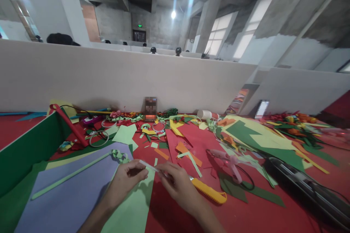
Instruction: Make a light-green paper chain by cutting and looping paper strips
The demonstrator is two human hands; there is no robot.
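My left hand (128,175) pinches one end of a thin, pale, whitish strip (149,165). The fingers of my right hand (176,181) close on its other end, so it spans the gap between both hands. Whether it is paper or plastic I cannot tell. Under the hands lies a light green paper sheet (131,204), partly over a lavender sheet (68,185). A rolled green paper stem (71,176) with curled green paper (120,156) at its tip rests left of my left hand. Beside my right hand lies a yellow utility knife (209,190).
A pink glue gun (224,156) lies right of centre, near a long black device (303,189). Paper scraps, including an orange piece (188,154), cover the red table (259,211). A green box wall (35,147) stands left. Behind rises a white partition (123,76).
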